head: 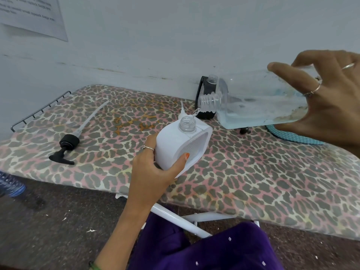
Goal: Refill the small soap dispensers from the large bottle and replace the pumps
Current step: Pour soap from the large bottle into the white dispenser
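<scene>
The right hand (329, 98), partly cut off, gripped the large bottle (261, 100) lying sideways, mouth pointing left; the left hand (155, 170) grasped the tilted white dispenser (175, 145).

Setup's an ironing board (253, 182) with a leopard-print cover in pink and grey, white metal legs (175, 215) underneath, and a wire rack (39, 110) at its far left end. It's pushed up against a scuffed pale wall (155, 36) with a printed paper notice (33, 14) stuck top left. Floor (48, 221) is dark speckled stone with bits of white debris.
</scene>
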`<state>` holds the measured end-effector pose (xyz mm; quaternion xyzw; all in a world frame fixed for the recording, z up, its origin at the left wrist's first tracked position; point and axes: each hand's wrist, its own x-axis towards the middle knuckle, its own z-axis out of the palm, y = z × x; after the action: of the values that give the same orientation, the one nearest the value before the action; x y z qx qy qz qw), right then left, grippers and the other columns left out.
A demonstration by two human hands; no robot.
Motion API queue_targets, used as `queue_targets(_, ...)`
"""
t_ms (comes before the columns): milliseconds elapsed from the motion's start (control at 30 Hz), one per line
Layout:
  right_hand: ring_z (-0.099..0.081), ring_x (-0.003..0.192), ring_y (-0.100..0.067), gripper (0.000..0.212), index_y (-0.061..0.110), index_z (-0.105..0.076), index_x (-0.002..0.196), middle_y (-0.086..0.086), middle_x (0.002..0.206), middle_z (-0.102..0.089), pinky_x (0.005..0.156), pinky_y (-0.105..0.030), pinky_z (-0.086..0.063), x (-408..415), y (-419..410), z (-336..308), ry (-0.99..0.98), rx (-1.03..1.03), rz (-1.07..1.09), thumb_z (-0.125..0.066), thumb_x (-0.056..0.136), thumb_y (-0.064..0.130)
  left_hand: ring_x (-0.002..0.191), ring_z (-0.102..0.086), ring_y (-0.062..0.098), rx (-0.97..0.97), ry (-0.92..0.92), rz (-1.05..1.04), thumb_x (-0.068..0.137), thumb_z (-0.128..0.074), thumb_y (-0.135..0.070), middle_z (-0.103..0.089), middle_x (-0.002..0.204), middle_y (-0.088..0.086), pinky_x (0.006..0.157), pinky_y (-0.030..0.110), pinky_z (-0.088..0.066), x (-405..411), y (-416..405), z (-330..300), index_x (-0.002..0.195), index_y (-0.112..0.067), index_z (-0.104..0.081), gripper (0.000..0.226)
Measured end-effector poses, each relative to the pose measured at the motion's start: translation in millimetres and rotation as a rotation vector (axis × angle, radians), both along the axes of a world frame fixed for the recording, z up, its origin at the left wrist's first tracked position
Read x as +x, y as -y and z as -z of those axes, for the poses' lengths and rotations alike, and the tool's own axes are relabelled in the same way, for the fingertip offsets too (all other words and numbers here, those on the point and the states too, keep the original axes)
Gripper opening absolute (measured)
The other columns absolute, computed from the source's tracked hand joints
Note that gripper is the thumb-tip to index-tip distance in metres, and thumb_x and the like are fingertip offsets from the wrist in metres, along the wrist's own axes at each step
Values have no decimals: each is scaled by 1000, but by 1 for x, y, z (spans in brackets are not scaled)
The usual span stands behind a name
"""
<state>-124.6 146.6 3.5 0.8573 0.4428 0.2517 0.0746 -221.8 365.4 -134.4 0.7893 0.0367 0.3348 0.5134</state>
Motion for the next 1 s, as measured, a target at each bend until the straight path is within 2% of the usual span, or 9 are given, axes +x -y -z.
queue_targets(33,-45,103,-39,76,26,-39,139,-22,119,-49,88,-61,-36,12,13,-7,137,103,-13,-49,78,68,93,-63,6,0,-1,2,72,-69,-49,-64,102,-16,68,28,-56,0,0,0,114,-28,-54,49)
queue_targets(67,-46,103,-39,76,26,-39,139,-22,119,-49,88,-61,-36,10,19,-5,188,181,103,-50,78,68,93,-63,6,3,-1,2,72,-69,-49,-64,102,-15,68,29,-55,0,0,1,114,-27,-54,49)
queue_targets(100,-46,103,-40,76,26,-38,139,-22,119,-49,88,-61,-36,15,22,-3,242,194,60,-51,78,68,93,-63,6,5,-2,2,73,-69,-49,-64,102,-15,67,29,-55,0,0,1,114,-26,-54,50)
queue_targets(200,-47,103,-41,75,26,-38,140,-23,119,-49,88,-62,-36,20,46,4,278,224,41,-43,81,73,92,-63,6,8,-4,-4,72,-69,-50,-64,102,-16,67,30,-55,1,0,1,113,-25,-54,50)
queue_targets(300,-47,104,-41,76,26,-38,140,-23,120,-49,89,-62,-35,22,40,-8,218,224,42,-32,83,76,92,-63,5,9,-2,-3,73,-69,-49,-64,102,-17,66,29,-55,1,0,0,112,-27,-54,48)
queue_targets(433,-47,104,-41,75,26,-37,139,-22,120,-47,88,-62,-36,20,43,-4,204,197,42,-31,83,75,93,-64,7,9,0,-2,73,-70,-48,-64,103,-15,67,28,-56,1,-1,1,114,-29,-54,47)
queue_targets(633,-48,103,-42,73,25,-38,139,-23,120,-49,88,-62,-37,21,42,-4,217,190,55,-44,81,69,95,-63,6,16,2,-8,73,-69,-48,-64,104,-17,68,28,-56,0,-1,1,114,-30,-53,48)
queue_targets(833,-48,103,-42,73,25,-39,139,-23,119,-50,87,-62,-38,21,42,-5,216,194,38,-37,83,73,95,-63,8,15,-5,-5,73,-69,-50,-64,105,-14,69,31,-56,1,-1,1,116,-25,-54,52)
queue_targets(1000,-48,102,-42,73,24,-40,138,-24,118,-51,87,-62,-36,21,43,-5,234,213,17,-52,78,64,89,-64,8,12,-11,-13,72,-69,-49,-65,100,-14,65,33,-56,1,0,2,113,-22,-55,51)
